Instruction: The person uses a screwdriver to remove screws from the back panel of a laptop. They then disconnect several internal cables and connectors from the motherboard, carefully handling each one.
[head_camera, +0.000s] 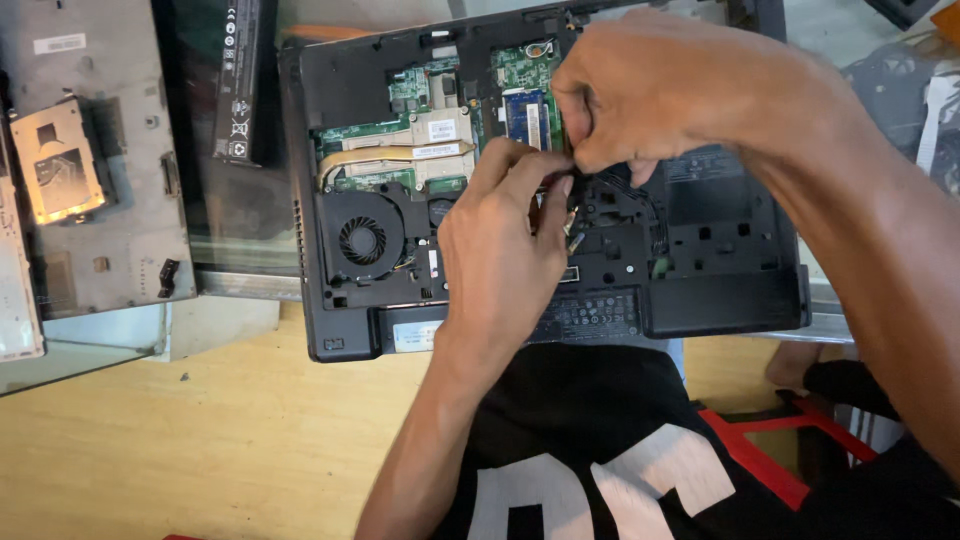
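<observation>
An opened black laptop (720, 290) lies upside down on a glass table, its green circuit board (430, 100), copper heat pipe and round fan (362, 240) exposed. My left hand (500, 250) hovers over the middle of the laptop, fingers pinched on thin black wires (640, 195) with small connectors. My right hand (650, 85) is just above it, fingers pinched at the same wires beside the memory module (524, 118). What the fingertips hold exactly is partly hidden.
A black battery (240, 80) lies left of the laptop. Further left sits a grey laptop cover panel (100, 200) with a gold foil patch (55, 160). The glass table edge (240, 285) runs below; a wooden floor (200, 440) shows underneath. My black shirt fills the bottom.
</observation>
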